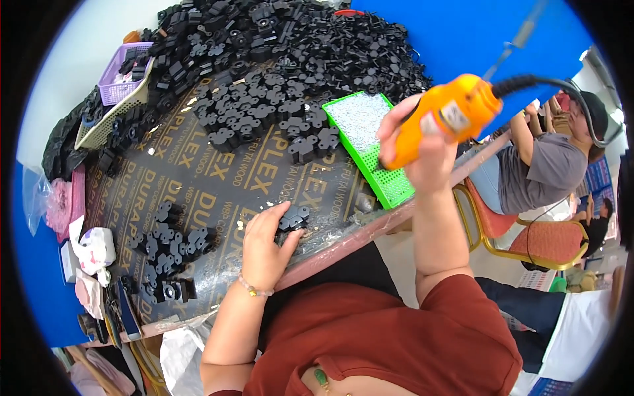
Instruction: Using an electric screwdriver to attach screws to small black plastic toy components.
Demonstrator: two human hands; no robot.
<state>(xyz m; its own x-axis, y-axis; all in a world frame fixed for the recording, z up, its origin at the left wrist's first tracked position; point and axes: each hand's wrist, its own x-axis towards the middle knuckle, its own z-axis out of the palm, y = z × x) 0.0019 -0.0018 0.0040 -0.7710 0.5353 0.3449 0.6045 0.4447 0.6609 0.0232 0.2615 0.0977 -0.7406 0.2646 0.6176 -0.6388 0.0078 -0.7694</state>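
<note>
My right hand (426, 162) is wrapped round an orange electric screwdriver (472, 99), held up over the table's right edge. A black cable and a hanging spring run from the tool's upper end. Its dark lower end points toward a green perforated tray (396, 188), whose far part is filled with small silvery pieces, too small to name. Near the table's front edge, my left hand (263, 247) grips a small black plastic part (294, 218) between thumb and fingers, against the tabletop. The underside of this part is hidden.
Black parts stand in rows (247, 105) mid-table, with a large heap (350, 49) behind. A smaller group (168, 247) lies left. Lilac and cream baskets (122, 89) are at the far left. A seated person (555, 165) and chairs (548, 244) are at right.
</note>
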